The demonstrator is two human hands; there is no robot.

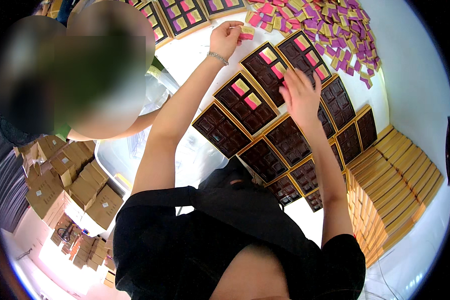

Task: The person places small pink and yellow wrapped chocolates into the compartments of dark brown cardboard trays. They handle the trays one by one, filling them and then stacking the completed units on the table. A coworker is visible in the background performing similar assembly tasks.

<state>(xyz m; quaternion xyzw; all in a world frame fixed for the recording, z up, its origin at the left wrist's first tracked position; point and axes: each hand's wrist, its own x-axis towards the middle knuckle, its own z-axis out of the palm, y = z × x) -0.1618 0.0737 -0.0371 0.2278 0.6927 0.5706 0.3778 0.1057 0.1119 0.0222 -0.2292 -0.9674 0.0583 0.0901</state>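
Note:
At the top centre my left hand (225, 41) is closed, pinching a small gold-and-pink packet (246, 33) above the white table. My right hand (302, 97) reaches over a gold-edged box with a dark compartmented tray (259, 72). A bit of pink shows between its thumb and fingers, apparently another packet mostly hidden by them. Two gold-and-pink packets (268, 55) lie in that tray's compartments. The box to its left (235, 107) also has two, and the box to its right (291, 52) has a few along one side.
Several more dark-trayed boxes (287, 141) stand nearer me. A heap of gold, purple and pink packets (335, 30) covers the far right. Filled boxes (182, 15) stand at the back. Stacked gold-edged boxes (392, 175) rise at right. A blurred person's forearm (120, 125) and cartons (92, 182) are at left.

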